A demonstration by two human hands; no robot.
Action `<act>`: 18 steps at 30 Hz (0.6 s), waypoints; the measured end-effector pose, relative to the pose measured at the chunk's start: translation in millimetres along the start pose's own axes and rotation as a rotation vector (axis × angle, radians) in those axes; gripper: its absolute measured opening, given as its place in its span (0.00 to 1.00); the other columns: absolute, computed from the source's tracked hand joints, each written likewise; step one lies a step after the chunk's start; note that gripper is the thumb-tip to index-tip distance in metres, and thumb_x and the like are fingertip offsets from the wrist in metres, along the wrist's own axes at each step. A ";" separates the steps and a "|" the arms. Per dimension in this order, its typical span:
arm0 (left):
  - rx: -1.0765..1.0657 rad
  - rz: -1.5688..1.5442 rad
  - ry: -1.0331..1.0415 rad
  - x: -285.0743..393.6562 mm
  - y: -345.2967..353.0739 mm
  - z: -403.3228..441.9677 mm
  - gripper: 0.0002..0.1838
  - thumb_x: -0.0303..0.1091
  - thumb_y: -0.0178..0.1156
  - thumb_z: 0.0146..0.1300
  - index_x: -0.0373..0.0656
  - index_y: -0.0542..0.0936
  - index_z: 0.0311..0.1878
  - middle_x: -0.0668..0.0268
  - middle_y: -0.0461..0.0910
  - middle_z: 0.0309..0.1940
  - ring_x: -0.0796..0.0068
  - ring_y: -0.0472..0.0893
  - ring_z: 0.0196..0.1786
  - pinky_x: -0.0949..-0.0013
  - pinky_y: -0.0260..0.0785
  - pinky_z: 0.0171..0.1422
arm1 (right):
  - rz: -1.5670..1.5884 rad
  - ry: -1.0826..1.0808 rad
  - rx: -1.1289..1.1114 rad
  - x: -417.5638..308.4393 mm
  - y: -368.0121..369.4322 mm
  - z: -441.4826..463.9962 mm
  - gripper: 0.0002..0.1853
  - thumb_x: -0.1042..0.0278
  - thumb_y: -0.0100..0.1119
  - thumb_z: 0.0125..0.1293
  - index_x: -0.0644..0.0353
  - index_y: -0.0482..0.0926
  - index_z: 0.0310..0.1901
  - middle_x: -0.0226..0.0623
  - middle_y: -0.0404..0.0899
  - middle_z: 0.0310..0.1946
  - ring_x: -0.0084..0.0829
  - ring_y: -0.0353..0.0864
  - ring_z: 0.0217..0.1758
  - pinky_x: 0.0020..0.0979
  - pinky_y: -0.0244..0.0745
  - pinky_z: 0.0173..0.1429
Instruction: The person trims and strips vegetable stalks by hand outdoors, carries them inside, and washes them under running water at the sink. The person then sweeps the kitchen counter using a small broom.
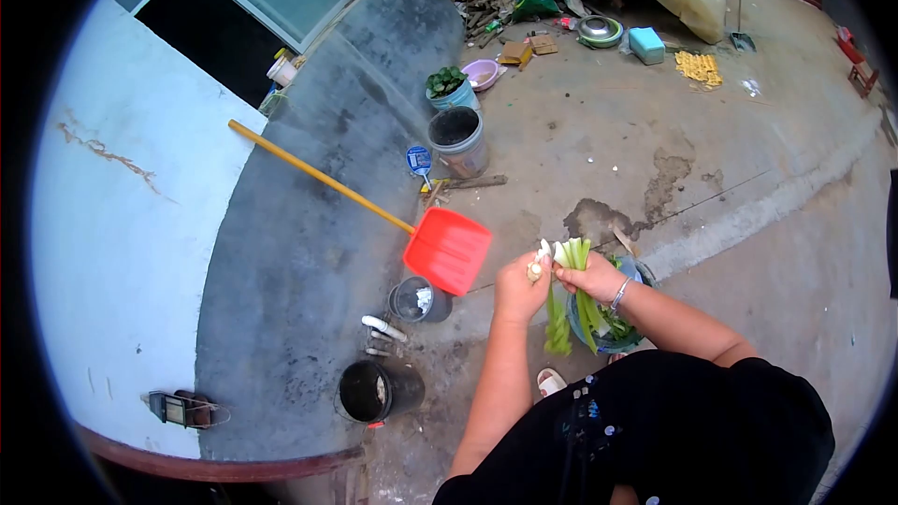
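Note:
My right hand [593, 278] is closed around a bunch of celery-like green stalks [575, 254], pale at the cut ends. Leafy green parts [558, 335] of the stalks hang below my hands. Close beside it, my left hand [521, 290] is closed on a whitish stalk base [535, 270], which pokes out past the fingers. Beneath the right hand and forearm stands a blue basin [646, 273] with more greens in it, partly hidden by my arm.
Against the wall leans a red shovel [450, 248] with a yellow handle. Left of my arms are a black bucket [400, 389] and a small grey bucket [409, 300]. Farther off stand a paint bucket [466, 157], a potted plant [447, 84] and a purple basin [482, 74].

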State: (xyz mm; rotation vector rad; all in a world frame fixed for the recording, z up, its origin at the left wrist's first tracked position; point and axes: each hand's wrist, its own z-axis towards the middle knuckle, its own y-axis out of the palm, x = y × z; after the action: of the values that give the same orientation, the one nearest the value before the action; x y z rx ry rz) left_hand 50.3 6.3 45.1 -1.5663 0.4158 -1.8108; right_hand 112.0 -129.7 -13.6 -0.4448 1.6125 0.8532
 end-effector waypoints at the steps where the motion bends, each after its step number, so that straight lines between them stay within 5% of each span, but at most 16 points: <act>1: 0.051 0.051 0.047 -1.7 2.1 0.7 0.08 0.30 0.53 0.59 0.36 0.77 0.31 0.63 0.78 0.22 0.78 0.76 0.24 0.73 0.67 0.29 | 0.004 0.002 -0.003 -0.8 -3.4 2.1 0.11 0.63 0.52 0.60 0.57 0.70 0.23 0.26 0.68 0.16 0.19 0.63 0.19 0.23 0.60 0.25; 3: 0.130 -0.007 -0.007 -10.4 -1.1 5.9 0.08 0.33 0.53 0.59 0.39 0.77 0.30 0.60 0.78 0.21 0.70 0.77 0.24 0.69 0.67 0.30 | -0.192 0.002 -0.067 9.5 -7.9 0.6 0.12 0.62 0.52 0.59 0.58 0.70 0.22 0.27 0.68 0.17 0.18 0.64 0.20 0.24 0.61 0.25; 4: 0.217 -0.069 -0.049 -11.6 -5.3 11.6 0.09 0.36 0.53 0.59 0.42 0.78 0.30 0.57 0.77 0.21 0.61 0.78 0.25 0.65 0.68 0.30 | -0.307 0.077 -0.048 20.3 -10.9 -0.5 0.12 0.60 0.53 0.58 0.59 0.73 0.25 0.35 0.74 0.19 0.27 0.72 0.22 0.30 0.67 0.30; 5: 0.293 -0.048 -0.021 -12.4 -14.6 17.1 0.09 0.36 0.53 0.59 0.42 0.78 0.30 0.59 0.78 0.22 0.64 0.78 0.25 0.66 0.69 0.30 | -0.307 0.085 -0.045 29.1 -13.9 -5.3 0.12 0.60 0.53 0.58 0.59 0.73 0.25 0.35 0.74 0.19 0.27 0.72 0.22 0.30 0.67 0.30; 7: 0.377 -0.006 -0.039 -2.2 -41.3 25.9 0.10 0.35 0.52 0.60 0.39 0.78 0.29 0.63 0.80 0.24 0.71 0.79 0.26 0.69 0.69 0.31 | -0.756 0.043 0.044 47.3 -19.7 -18.5 0.13 0.57 0.53 0.57 0.58 0.76 0.32 0.43 0.78 0.27 0.39 0.77 0.31 0.35 0.71 0.38; 8: 0.408 -0.034 -0.007 -2.4 -49.3 28.3 0.10 0.34 0.52 0.60 0.38 0.78 0.29 0.62 0.80 0.23 0.73 0.79 0.25 0.70 0.69 0.30 | -0.711 0.074 0.032 67.3 -32.0 -25.0 0.15 0.54 0.52 0.56 0.57 0.77 0.37 0.47 0.78 0.34 0.47 0.76 0.40 0.38 0.70 0.45; 12: 0.511 -0.075 0.063 -17.2 -72.0 35.5 0.10 0.30 0.52 0.62 0.34 0.75 0.29 0.63 0.80 0.25 0.81 0.76 0.25 0.77 0.69 0.29 | -1.036 0.450 0.132 139.6 -97.5 -54.0 0.17 0.56 0.54 0.51 0.60 0.78 0.36 0.50 0.78 0.35 0.46 0.76 0.41 0.40 0.70 0.47; 18: 0.707 -0.224 0.000 -25.7 -110.0 44.3 0.10 0.30 0.53 0.61 0.33 0.76 0.30 0.63 0.80 0.25 0.80 0.76 0.26 0.74 0.69 0.31 | -1.193 0.841 0.325 156.3 -175.4 -116.9 0.14 0.66 0.50 0.49 0.64 0.79 0.35 0.51 0.77 0.37 0.45 0.77 0.43 0.37 0.71 0.48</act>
State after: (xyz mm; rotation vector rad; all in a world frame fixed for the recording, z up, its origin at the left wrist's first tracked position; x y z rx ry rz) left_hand 61.2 110.1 106.9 -1.1351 -0.3899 -1.8352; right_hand 119.4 -304.7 -209.1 -1.4429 1.7354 -0.5754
